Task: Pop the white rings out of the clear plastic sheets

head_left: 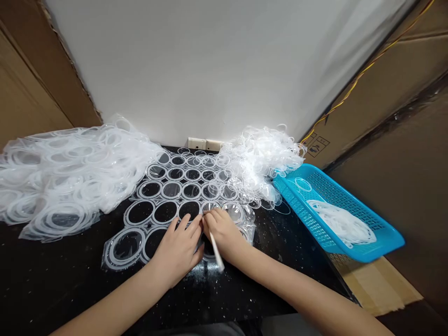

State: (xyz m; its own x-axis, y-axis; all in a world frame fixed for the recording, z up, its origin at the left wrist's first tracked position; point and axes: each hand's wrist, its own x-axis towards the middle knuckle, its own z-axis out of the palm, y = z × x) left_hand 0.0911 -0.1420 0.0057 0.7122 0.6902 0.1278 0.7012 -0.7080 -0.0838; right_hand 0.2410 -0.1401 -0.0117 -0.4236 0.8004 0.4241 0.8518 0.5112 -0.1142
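A clear plastic sheet with rows of white-rimmed rings (165, 211) lies flat on the black speckled table. My left hand (179, 249) rests on the sheet with fingers stretched out. Beside it, my right hand (224, 232) is closed around a thin white stick (216, 252), whose free end points toward me. The stick's upper end is hidden by my fingers, close to a ring in the sheet. Loose thin clear rings and discs (224, 177) lie over the sheet's right part.
Stacked ring sheets (70, 168) cover the table's left side. A heap of clear film scraps (259, 158) stands at the back right. A blue basket (388, 240) at the right holds white rings (345, 224). Cardboard (385, 116) borders the right; a white wall (196, 60) stands behind.
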